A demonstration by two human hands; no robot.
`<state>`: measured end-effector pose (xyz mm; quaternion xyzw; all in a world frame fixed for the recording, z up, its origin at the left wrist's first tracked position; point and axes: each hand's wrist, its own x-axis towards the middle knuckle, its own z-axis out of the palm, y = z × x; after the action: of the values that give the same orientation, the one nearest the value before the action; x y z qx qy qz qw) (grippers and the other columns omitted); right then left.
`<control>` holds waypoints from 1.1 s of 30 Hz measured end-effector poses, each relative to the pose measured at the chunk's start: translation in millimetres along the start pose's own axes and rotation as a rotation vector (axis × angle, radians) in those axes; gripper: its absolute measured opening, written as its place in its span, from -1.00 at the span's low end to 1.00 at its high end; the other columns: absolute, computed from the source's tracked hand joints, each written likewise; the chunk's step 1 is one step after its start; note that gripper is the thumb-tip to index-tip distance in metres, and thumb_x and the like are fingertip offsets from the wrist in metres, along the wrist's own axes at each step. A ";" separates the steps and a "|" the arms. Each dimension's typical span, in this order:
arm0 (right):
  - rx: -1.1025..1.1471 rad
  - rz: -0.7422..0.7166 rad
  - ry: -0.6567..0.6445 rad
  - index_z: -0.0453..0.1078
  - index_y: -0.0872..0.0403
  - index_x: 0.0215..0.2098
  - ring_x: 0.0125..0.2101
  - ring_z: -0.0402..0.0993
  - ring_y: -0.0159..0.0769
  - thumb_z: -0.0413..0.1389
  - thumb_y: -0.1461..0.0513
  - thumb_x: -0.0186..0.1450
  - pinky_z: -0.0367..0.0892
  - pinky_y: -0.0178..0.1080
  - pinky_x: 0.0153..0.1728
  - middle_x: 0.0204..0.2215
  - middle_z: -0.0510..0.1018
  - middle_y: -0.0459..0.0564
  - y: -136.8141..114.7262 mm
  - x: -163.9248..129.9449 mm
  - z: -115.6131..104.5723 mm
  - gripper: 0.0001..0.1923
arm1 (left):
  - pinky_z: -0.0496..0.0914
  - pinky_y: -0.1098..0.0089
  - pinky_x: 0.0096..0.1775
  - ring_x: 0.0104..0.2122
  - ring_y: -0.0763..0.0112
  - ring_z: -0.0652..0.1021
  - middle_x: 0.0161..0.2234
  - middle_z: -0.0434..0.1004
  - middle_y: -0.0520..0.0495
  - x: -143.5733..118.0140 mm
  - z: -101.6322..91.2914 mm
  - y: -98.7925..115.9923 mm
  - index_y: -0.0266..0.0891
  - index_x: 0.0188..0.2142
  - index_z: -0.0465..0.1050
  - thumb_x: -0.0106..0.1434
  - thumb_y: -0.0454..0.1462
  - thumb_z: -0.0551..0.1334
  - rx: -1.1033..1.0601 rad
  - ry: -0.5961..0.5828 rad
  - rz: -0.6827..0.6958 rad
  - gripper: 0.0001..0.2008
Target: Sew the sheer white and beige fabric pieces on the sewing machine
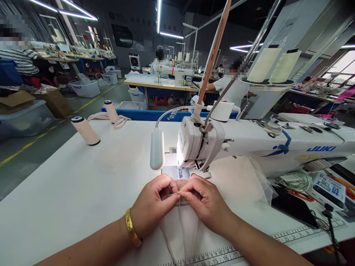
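Observation:
My left hand (pixel 158 197) and my right hand (pixel 203 197) meet just in front of the sewing machine needle area (pixel 181 173). Each pinches the edge of a thin, sheer white fabric (pixel 180 229) between thumb and fingertips. From the fingers the cloth hangs toward me over the table's front part. A gold bracelet (pixel 132 227) circles my left wrist. The white JUKI sewing machine (pixel 199 142) stands right behind my hands, its lamp (pixel 157 149) lit beside the head. More sheer fabric (pixel 238 181) lies under the machine arm.
Two pale pink thread spools (pixel 85 131) and a fabric strip (pixel 123 120) sit at the table's back left. A printed ruler (pixel 222 256) runs along the front. At right lie a black phone-like slab (pixel 294 207), coiled cord (pixel 295 181) and a box (pixel 328 190). Co-workers sit at machines beyond.

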<state>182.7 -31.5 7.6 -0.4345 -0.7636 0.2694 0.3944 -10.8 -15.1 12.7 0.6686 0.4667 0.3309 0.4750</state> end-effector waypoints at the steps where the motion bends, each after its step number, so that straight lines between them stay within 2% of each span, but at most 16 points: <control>1: -0.001 -0.002 0.000 0.38 -0.01 -0.36 -0.40 0.41 -0.31 0.10 0.29 0.43 0.29 -0.23 -0.27 -0.45 0.51 -0.15 0.2 0.0 0.0 -0.82 | 0.33 0.42 -0.43 -0.52 0.44 0.39 -0.46 0.43 0.05 0.1 0.0 -0.2 -0.19 -0.43 0.40 0.19 -0.10 0.30 -0.005 0.000 0.007 -0.77; 3: -0.001 -0.004 -0.003 0.38 -0.01 -0.36 -0.40 0.42 -0.31 0.10 0.27 0.44 0.30 -0.23 -0.27 -0.45 0.51 -0.14 0.6 -0.2 -0.2 -0.82 | 0.33 0.41 -0.43 -0.51 0.44 0.40 -0.45 0.45 0.04 0.0 0.1 -0.4 -0.19 -0.44 0.40 0.19 -0.09 0.31 -0.014 -0.006 0.001 -0.76; 10: -0.016 -0.003 -0.002 0.37 0.00 -0.37 -0.41 0.40 -0.32 0.10 0.28 0.43 0.28 -0.25 -0.29 -0.46 0.48 -0.15 1.3 -1.4 -0.6 -0.81 | 0.27 0.43 -0.47 -0.56 0.44 0.38 -0.61 0.34 0.11 -0.9 -0.2 0.4 -0.18 -0.45 0.36 0.17 -0.06 0.31 0.001 -0.016 -0.073 -0.72; 17: -0.031 0.019 -0.004 0.36 -0.01 -0.38 -0.43 0.39 -0.32 0.09 0.26 0.44 0.31 -0.23 -0.28 -0.47 0.47 -0.15 -1.0 -1.4 -0.9 -0.80 | 0.26 0.45 -0.48 -0.56 0.45 0.37 -0.58 0.30 0.13 -0.7 0.3 -0.9 -0.17 -0.40 0.35 0.17 -0.04 0.32 -0.033 -0.016 -0.093 -0.71; 23: -0.017 0.002 -0.001 0.38 -0.01 -0.36 -0.40 0.43 -0.30 0.09 0.27 0.44 0.31 -0.22 -0.27 -0.44 0.52 -0.14 0.1 -1.3 -0.1 -0.81 | 0.31 0.43 -0.45 -0.54 0.44 0.37 -0.54 0.34 0.11 1.0 0.1 1.0 -0.19 -0.28 0.48 0.17 -0.04 0.33 -0.084 -0.044 -0.097 -0.71; 27: -0.035 -0.023 -0.002 0.39 -0.01 -0.35 -0.38 0.44 -0.30 0.08 0.30 0.44 0.30 -0.24 -0.28 -0.42 0.55 -0.13 -0.8 -1.1 -0.2 -0.81 | 0.29 0.42 -0.45 -0.54 0.42 0.38 -0.58 0.30 0.12 1.3 -0.3 2.6 -0.20 -0.33 0.52 0.18 -0.04 0.31 -0.034 -0.053 -0.076 -0.72; 33: -0.068 -0.028 0.003 0.38 0.00 -0.36 -0.40 0.40 -0.31 0.09 0.31 0.44 0.27 -0.25 -0.31 -0.44 0.51 -0.14 -0.2 -1.9 -0.6 -0.81 | 0.27 0.43 -0.46 -0.54 0.44 0.37 -0.57 0.31 0.12 0.4 0.4 0.5 -0.18 -0.40 0.42 0.18 -0.06 0.31 -0.029 -0.035 -0.080 -0.75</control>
<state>183.7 -33.2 7.3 -0.4375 -0.7777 0.2369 0.3843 -10.1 -14.9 13.1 0.6482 0.4796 0.3067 0.5057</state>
